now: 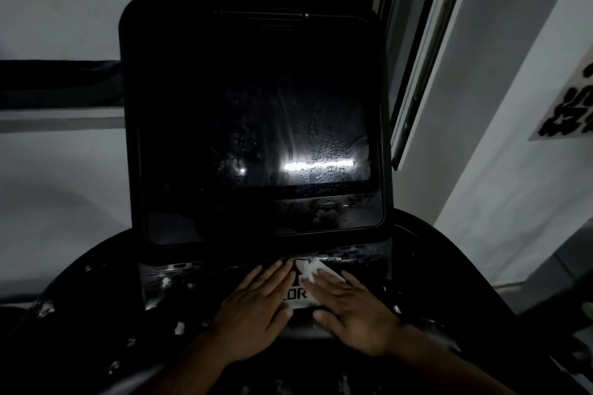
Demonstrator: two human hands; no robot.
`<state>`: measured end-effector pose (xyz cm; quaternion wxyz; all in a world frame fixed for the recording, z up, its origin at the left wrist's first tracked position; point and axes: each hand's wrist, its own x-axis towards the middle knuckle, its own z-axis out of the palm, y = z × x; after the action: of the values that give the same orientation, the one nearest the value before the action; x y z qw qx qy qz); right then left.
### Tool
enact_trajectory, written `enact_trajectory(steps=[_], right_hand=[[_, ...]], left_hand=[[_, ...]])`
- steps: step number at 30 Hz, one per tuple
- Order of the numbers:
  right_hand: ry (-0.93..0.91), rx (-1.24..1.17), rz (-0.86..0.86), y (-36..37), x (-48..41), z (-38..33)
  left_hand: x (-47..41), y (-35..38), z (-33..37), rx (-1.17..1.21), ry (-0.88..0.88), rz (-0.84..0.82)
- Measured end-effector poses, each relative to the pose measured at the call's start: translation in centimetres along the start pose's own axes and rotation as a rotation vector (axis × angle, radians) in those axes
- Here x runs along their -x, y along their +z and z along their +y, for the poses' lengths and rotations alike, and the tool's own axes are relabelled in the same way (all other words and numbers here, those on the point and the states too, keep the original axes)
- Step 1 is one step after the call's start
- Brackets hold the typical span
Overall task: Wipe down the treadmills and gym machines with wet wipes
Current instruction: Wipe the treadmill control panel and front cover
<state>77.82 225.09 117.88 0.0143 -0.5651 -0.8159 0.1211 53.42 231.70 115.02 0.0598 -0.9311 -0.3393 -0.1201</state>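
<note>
I saw right hand (356, 314) flat, pressing wipe (316, 271) peeking out at its 11 o'clock | left hand (256, 305) flat, empty, further off

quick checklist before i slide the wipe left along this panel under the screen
1. Wipe under control: ok. The white wipe lies under the flat fingers of the right hand.
2. Path to the left free: not ok. The left hand rests flat on the panel right beside the wipe.
3. Screen wiped all over: cannot tell. Wet streaks and droplets show at its lower right; the rest is too dark.
4. Console surround clean: not ok. Pale specks dot its left side.
5. Wipe wet enough: cannot tell.
</note>
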Motion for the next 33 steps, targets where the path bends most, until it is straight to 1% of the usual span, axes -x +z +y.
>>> enact_trajectory(steps=[2,6,8,11,14,16,19,22,24,27,29,31,33], right_hand=[[0.01,0.007,-0.014,-0.2,-0.7,0.0],[-0.017,-0.061,-0.037,0.4,-3.1,-3.2],[-0.036,-0.023,-0.077,-0.4,-2.8,-3.2],[-0.021,0.046,-0.066,-1.0,-3.1,-2.7],[-0.047,-0.014,-0.035,0.1,-4.4,-5.1],[-0.086,-0.036,-0.067,0.1,-4.3,-5.8],[-0.096,0.02,-0.072,-0.4,-4.3,-5.1],[-0.119,-0.003,-0.035,1.0,-6.3,-6.6],[-0.151,-0.012,-0.01,1.9,-7.8,-8.0],[-0.166,0.001,-0.022,1.7,-8.7,-8.8],[-0.18,-0.025,-0.002,1.3,-8.8,-9.5],[-0.186,-0.08,0.053,1.0,-8.7,-10.2],[-0.194,-0.093,0.194,1.3,-8.3,-9.8]], left_hand=[[0.6,-0.4,-0.9,-0.024,-0.01,-0.015],[2.1,-0.1,-2.5,-0.036,-0.011,-0.021],[3.0,0.0,-3.1,-0.038,-0.014,-0.03],[4.1,0.1,-3.9,-0.033,-0.032,-0.022],[4.7,0.1,-4.3,-0.021,-0.044,-0.031],[5.0,0.1,-4.5,-0.024,-0.033,-0.03],[5.4,-0.4,-5.3,-0.016,-0.056,-0.045],[5.8,-0.6,-6.1,0.021,-0.108,-0.088],[6.3,-0.5,-6.5,0.017,-0.13,-0.07],[7.0,-1.0,-7.0,0.033,-0.182,-0.06],[7.3,-1.4,-7.3,0.037,-0.21,-0.017],[7.5,-1.6,-7.2,0.027,-0.206,0.026],[7.4,-1.6,-6.9,0.021,-0.15,0.013]])
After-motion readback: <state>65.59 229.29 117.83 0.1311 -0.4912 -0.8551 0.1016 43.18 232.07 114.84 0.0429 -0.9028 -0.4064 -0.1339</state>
